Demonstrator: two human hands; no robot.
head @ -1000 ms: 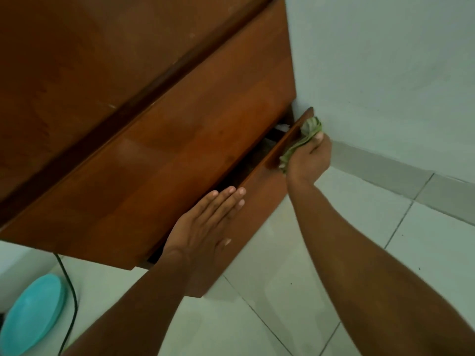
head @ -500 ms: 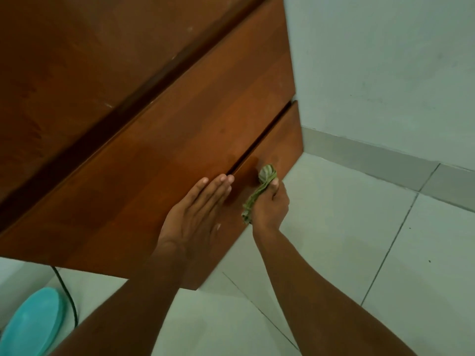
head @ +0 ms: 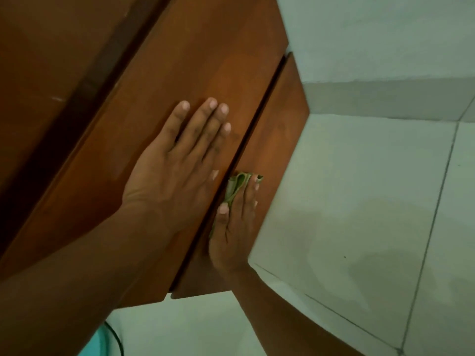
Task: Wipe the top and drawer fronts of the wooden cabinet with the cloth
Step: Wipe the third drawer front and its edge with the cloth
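The wooden cabinet [head: 77, 73] fills the upper left, seen from above at a steep angle. My left hand [head: 177, 160] lies flat with fingers together on the middle drawer front [head: 218, 47]. My right hand [head: 234, 227] presses a crumpled green cloth [head: 235, 186] against the bottom drawer front [head: 280, 140], just below the gap between the two drawers. The bottom drawer looks pushed in, nearly flush. Most of the cloth is hidden under my fingers.
White floor tiles [head: 359, 201] spread to the right and below, meeting a pale wall [head: 385, 34] with a grey skirting strip [head: 385, 98]. A black cable [head: 117, 337] and the edge of a turquoise object [head: 97, 343] show at the bottom left by my forearm.
The bottom drawer, open a second ago, has been pushed shut. My right hand with the cloth moved from the drawer's far top edge down to its front; my left hand slid up onto the middle drawer.
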